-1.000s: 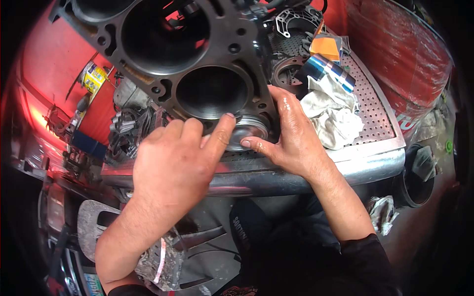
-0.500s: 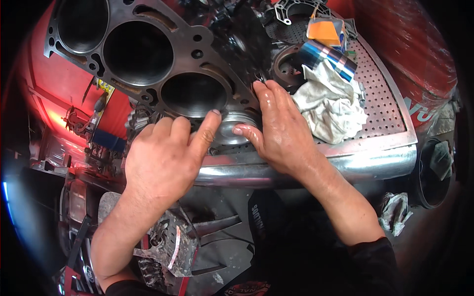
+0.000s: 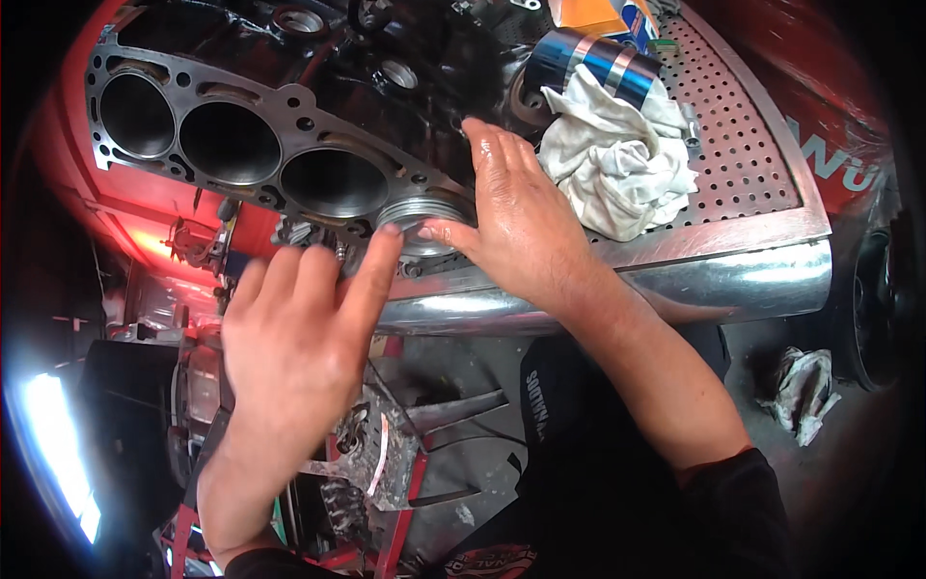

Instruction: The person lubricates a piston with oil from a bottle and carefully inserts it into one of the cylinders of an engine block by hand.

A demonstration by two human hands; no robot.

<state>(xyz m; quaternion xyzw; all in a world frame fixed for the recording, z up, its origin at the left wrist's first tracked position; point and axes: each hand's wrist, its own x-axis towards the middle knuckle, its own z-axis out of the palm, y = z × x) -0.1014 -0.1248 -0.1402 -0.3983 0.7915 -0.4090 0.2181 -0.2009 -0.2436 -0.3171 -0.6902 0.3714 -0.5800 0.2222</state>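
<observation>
Head view: piston-like round metal part [image 3: 410, 237], w/ shiny ring grooves round its edge, sits at near end of engine block [image 3: 333, 138], just beyond three dark bores [image 3: 231, 145] in a row. Can't tell how far, if at all, it's down in a bore.

L hand [image 3: 294, 318] is partly blurred: index straight out, tip at the part's L edge, other fingers bent. No wrap-around grip on the part; underside hidden, so can't tell if the bent fingers hold anything. R hand [image 3: 526, 212] looks wet, unclenched: thumb reaches over the part's top face, fingers extended together along the block's dark side. It's not closed round anything.

R of the hand, crumpled white rag [image 3: 617, 159] lies on perforated metal bench [image 3: 748, 145], touching blue-banded cylinder [image 3: 569, 63]. Orange packet [image 3: 584, 12] & blue box [image 3: 637, 24] are near top edge. Bench has a rounded, shiny front edge. Below on R, dirty cloth [image 3: 803, 391] on floor, near dark bin [image 3: 868, 309]. Lower L, a bright light strip [image 3: 58, 439] & red-framed metal stuff [image 3: 395, 511].
</observation>
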